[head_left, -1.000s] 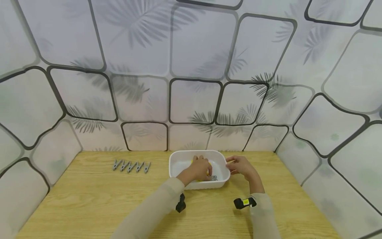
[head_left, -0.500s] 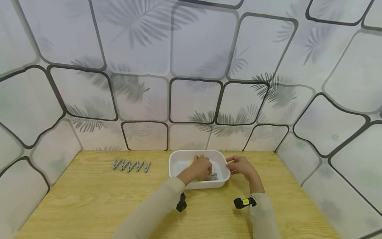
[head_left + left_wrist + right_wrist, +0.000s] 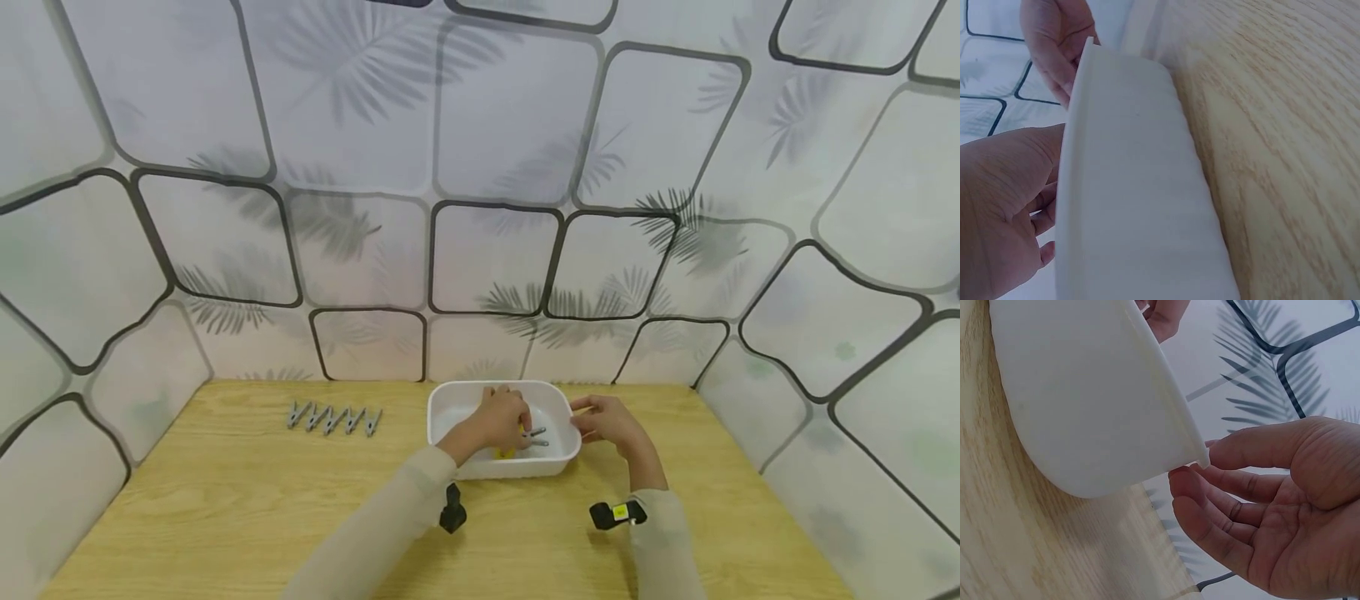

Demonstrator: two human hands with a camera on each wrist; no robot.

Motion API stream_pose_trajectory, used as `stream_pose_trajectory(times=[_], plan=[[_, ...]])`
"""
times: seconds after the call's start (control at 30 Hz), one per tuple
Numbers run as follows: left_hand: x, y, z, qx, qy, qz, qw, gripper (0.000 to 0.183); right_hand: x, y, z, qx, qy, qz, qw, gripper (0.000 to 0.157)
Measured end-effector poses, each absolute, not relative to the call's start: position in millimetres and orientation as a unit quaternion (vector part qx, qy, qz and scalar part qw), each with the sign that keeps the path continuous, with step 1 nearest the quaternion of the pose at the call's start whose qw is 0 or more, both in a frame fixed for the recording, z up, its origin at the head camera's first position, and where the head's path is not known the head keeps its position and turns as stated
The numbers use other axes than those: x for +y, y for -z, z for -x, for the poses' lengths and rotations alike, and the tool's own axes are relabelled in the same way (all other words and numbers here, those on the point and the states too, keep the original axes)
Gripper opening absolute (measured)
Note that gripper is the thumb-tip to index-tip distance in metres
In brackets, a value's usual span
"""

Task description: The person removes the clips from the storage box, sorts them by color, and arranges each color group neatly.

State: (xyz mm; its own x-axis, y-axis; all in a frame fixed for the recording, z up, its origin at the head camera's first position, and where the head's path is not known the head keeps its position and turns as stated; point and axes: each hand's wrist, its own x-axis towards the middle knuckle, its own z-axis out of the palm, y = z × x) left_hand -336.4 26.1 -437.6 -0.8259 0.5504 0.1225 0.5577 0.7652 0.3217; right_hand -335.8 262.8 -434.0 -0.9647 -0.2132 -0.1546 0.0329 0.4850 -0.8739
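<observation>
A white plastic tub (image 3: 495, 468) stands on the table. My left hand (image 3: 501, 418) reaches down into it with fingers bent, gripping a grey clothespin (image 3: 538, 443) whose two ends stick out to the right of the fingers. Something yellow (image 3: 505, 454) shows beneath this hand, mostly covered by it. In the left wrist view the tub's wall hides the fingertips of the left hand (image 3: 1007, 206). At the tub's right end, my right hand (image 3: 606, 421) pinches the rim; in the right wrist view its thumb (image 3: 1250, 447) lies at the rim corner, with fingers below.
Several grey clothespins (image 3: 330, 421) lie in a zigzag row on the wooden table (image 3: 300, 500), left of the tub. A patterned cloth wall (image 3: 495, 258) rises behind the table and along both sides. Each wrist carries a small black camera (image 3: 453, 508).
The ends of the grey clothespin have shifted slightly away from me inside the tub and turned, and more yellow shows under the left hand. The right hand keeps its place at the rim.
</observation>
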Motion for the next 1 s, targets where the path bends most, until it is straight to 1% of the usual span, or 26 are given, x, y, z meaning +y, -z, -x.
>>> stream_pose_trajectory(times=[0.57,1.0], plan=[[5,416,328,-0.910,0.267,0.310,0.061,0.013,266,439,337,0.849,0.512,0.053,0.118,0.041],[-30,404,321,-0.891,0.346,0.273,0.113,0.014,262,433,334,0.854,0.503,0.052,0.124,0.040]])
